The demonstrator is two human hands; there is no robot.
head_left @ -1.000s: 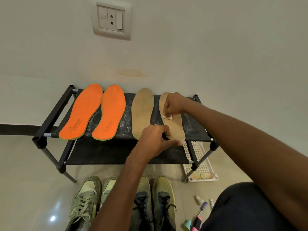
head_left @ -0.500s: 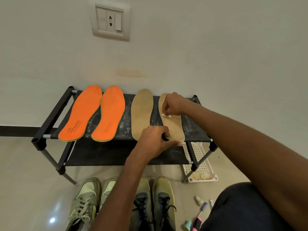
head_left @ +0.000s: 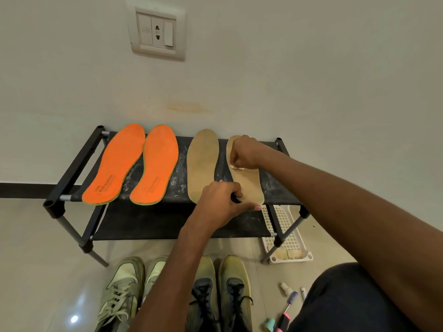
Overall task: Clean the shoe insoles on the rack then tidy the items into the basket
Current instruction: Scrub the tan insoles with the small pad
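Observation:
Four insoles lie on the top shelf of a black shoe rack (head_left: 79, 161): two orange ones (head_left: 115, 164) (head_left: 155, 164) at the left, two tan ones at the right. My right hand (head_left: 244, 152) presses a small pale wipe (head_left: 236, 167) onto the upper half of the right tan insole (head_left: 249, 185). My left hand (head_left: 223, 200) pinches that insole's heel end at the shelf's front edge. The left tan insole (head_left: 201, 164) lies untouched beside it. A white perforated basket (head_left: 285, 236) stands on the floor under the rack's right end.
Two pairs of sneakers stand on the floor before the rack, pale green ones (head_left: 124, 291) and olive ones (head_left: 223, 291). Small bottles and a pink brush (head_left: 285, 312) lie on the floor near my knee (head_left: 347, 298). A wall socket (head_left: 157, 32) sits above.
My right hand with the wipe has slid a little up the right tan insole, away from me. My left hand keeps its hold on the heel.

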